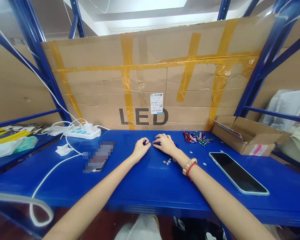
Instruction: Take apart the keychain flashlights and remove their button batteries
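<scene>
My left hand point(141, 150) is closed around a small dark tube with a silvery end point(145, 142), above the middle of the blue shelf point(137, 186). Just to its right, my right hand point(165, 144) has its fingers bent inward and the tips close together; anything in them is too small to name. A beaded bracelet and a red cord circle the right wrist. Several small round metal discs point(164, 162) lie below that hand, partly hidden by the forearm. Beyond it, several small coloured metal tubes with clips point(197, 138) lie in a pile.
At right are a light-rimmed phone point(237, 171) and an open cardboard box point(250, 135). On the left, a blurred-out phone point(101, 158), a white power strip point(83, 132) and a loose white cable point(46, 173) lie on the shelf. A taped cardboard sheet point(97, 90) stands behind.
</scene>
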`<action>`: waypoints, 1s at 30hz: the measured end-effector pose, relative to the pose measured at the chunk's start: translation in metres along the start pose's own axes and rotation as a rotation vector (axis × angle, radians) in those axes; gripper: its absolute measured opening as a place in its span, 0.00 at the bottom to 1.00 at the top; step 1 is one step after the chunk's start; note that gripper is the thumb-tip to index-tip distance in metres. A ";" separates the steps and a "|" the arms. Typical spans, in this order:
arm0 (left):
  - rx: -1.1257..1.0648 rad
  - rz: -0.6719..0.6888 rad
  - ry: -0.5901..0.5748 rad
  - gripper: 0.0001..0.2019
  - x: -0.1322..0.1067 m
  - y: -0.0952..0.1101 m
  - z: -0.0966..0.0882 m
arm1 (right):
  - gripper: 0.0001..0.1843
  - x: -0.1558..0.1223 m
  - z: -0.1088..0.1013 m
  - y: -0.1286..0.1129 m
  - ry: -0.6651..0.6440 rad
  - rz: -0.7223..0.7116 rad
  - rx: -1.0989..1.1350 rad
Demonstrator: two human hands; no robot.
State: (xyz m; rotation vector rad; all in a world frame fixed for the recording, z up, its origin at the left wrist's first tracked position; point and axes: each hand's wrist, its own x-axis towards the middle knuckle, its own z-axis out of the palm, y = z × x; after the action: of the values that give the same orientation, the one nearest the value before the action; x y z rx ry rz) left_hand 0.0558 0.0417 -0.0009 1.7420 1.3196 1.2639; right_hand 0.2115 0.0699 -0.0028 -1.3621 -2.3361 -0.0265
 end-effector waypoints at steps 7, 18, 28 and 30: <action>0.069 0.029 -0.011 0.10 0.000 0.002 0.000 | 0.05 -0.003 -0.005 -0.005 0.057 0.002 0.015; 0.167 0.079 -0.006 0.11 0.002 -0.003 -0.001 | 0.07 -0.010 -0.015 -0.009 0.153 0.031 0.149; 0.234 0.091 -0.033 0.09 0.001 -0.004 0.001 | 0.05 -0.017 -0.007 -0.032 0.477 -0.232 0.280; 0.233 0.099 -0.031 0.09 0.002 -0.004 0.001 | 0.06 -0.018 -0.007 -0.033 0.458 -0.247 0.254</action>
State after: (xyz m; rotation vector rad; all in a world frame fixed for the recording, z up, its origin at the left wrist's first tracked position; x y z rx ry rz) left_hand 0.0550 0.0448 -0.0042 2.0012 1.4248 1.1687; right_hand 0.1936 0.0367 0.0034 -0.8358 -2.0206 -0.1008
